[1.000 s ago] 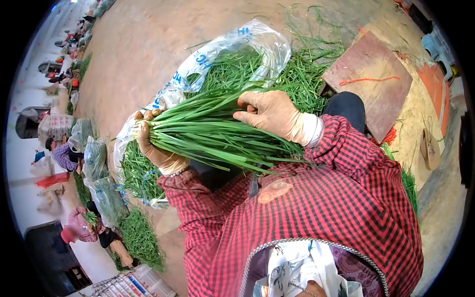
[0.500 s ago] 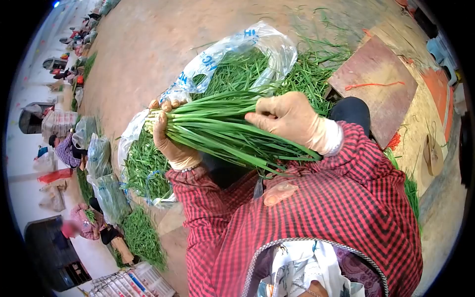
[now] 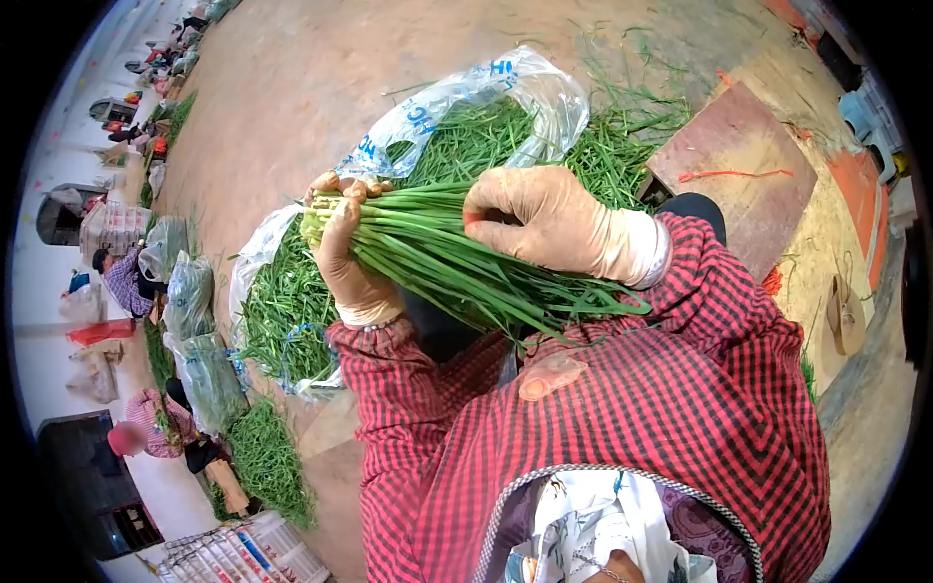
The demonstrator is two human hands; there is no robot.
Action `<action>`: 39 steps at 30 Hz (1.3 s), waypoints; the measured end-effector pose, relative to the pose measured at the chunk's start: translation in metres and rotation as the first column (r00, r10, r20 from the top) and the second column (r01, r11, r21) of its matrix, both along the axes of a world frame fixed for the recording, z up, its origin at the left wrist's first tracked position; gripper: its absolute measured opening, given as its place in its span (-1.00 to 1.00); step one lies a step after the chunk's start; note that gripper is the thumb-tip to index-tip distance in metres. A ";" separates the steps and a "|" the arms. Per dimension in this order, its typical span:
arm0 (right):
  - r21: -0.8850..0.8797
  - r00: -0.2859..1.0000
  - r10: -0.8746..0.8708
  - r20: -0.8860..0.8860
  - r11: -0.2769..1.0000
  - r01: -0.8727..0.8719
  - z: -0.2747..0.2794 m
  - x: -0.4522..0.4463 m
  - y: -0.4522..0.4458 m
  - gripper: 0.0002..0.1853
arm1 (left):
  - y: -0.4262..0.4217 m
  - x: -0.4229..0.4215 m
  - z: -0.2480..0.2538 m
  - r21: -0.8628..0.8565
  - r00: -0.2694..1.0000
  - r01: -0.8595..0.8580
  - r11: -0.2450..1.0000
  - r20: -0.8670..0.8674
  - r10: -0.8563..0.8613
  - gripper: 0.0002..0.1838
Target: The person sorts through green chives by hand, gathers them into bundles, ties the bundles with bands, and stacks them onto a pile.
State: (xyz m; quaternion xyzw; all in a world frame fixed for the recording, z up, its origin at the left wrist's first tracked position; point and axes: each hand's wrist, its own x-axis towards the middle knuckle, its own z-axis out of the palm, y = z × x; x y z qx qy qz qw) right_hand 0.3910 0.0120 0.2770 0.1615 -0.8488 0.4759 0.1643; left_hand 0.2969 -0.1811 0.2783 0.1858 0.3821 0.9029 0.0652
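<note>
My left hand, in a tan glove, is closed round the pale stem end of a bunch of chives. The long green leaves fan out to the right above my lap. My right hand, gloved too, lies over the middle of the bunch with thumb and forefinger curled together on the leaves; exactly which leaves they pinch is hidden. Just beyond the bunch, a clear plastic bag with blue print lies spread open, with loose green leaves in it.
To the right, a red cord lies on a low wooden board. More cut leaves cover the floor beside the bag. On the left, co-workers sit by filled plastic bags and a green heap; a white crate stands nearby.
My right hand has moved left along the leaves toward the stem end. The bunch has shifted slightly right in my left hand, and its stem ends now turn more toward me.
</note>
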 end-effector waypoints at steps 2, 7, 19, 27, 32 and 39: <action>0.050 0.996 0.075 0.052 0.996 -0.078 0.001 0.002 0.006 -0.85 | -0.008 -0.007 0.001 -0.200 0.991 -0.096 0.975 -0.111 0.075 -0.63; 0.243 0.940 0.112 0.323 0.950 -0.196 -0.018 0.011 0.049 -0.67 | -0.029 -0.024 0.008 -0.336 0.910 -0.386 0.859 -0.293 0.294 -0.67; 0.027 0.930 -0.038 -0.367 0.998 0.052 0.007 -0.007 0.031 0.23 | 0.087 0.029 0.070 -0.207 0.503 -0.400 0.893 -0.864 0.024 -0.59; -0.036 0.774 -0.137 -0.618 0.989 0.146 0.077 0.022 0.133 -0.10 | 0.226 -0.009 0.116 0.065 0.307 -0.046 0.997 -0.949 0.076 -0.76; 0.040 0.738 -0.675 -0.002 0.737 0.674 0.043 0.131 0.191 -0.15 | 0.316 0.078 0.032 0.231 0.623 0.737 0.635 0.132 -0.771 -0.58; 0.236 0.493 -0.867 0.076 0.496 0.836 -0.059 0.161 0.270 -0.28 | 0.433 0.104 -0.071 0.185 0.478 0.803 0.567 0.369 -0.797 -0.52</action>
